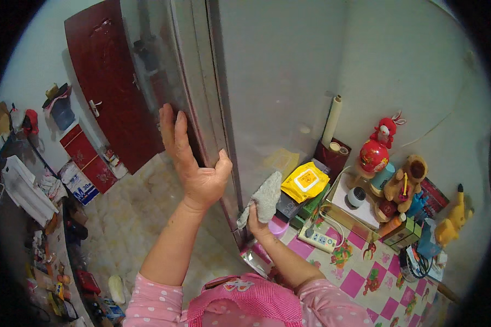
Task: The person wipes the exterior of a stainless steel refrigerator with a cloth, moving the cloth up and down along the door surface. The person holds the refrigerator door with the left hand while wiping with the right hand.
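Note:
A tall, glossy grey cabinet or appliance stands before me, its smooth side panel [270,81] mirroring the things beside it. My left hand [198,167] is spread at its vertical edge [206,135], thumb on the near side and fingers extended toward the front face. It grasps nothing. Lower down, my right hand [257,220] grips a crumpled grey cloth [266,198] against or very close to the side panel; the exact contact is hard to tell. Just right of the cloth, a yellow pack of wipes [305,182] lies on a dark box [288,206].
A power strip [317,239] with a cable rests on the checkered tablecloth [354,282]. Behind it stand a white camera-like device [356,197], a plush bear [407,184] and a red rabbit figure [374,151]. Leftward are a red door [106,90] and a cluttered counter [59,261].

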The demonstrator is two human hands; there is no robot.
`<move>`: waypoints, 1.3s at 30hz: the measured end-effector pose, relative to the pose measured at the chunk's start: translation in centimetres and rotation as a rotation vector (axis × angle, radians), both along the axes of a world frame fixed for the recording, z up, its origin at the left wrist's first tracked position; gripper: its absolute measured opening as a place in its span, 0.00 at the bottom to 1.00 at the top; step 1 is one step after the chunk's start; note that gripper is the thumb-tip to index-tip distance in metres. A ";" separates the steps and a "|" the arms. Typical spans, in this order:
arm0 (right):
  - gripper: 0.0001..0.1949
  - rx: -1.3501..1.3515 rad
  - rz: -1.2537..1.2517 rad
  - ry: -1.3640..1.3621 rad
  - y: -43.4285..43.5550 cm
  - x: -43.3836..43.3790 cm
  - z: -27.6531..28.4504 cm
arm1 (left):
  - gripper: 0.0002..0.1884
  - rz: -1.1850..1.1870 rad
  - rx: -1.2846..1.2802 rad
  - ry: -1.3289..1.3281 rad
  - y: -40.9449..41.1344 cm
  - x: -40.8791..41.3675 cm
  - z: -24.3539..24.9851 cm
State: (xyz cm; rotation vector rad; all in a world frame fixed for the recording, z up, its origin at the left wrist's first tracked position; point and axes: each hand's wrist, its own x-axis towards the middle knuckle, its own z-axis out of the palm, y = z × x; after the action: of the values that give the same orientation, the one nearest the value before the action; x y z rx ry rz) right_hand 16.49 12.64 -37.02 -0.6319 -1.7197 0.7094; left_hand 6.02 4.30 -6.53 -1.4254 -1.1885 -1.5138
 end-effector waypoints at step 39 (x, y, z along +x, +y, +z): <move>0.39 0.536 -0.047 0.242 4.4 -1.2 28.1 | 0.52 0.050 -0.026 0.033 -0.1 0.5 0.2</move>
State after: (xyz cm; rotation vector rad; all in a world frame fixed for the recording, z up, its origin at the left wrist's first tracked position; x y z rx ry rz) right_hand 15.26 17.06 -8.88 -0.2021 -1.5700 0.2549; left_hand 6.50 4.20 -6.28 -1.4222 -1.2193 -1.4406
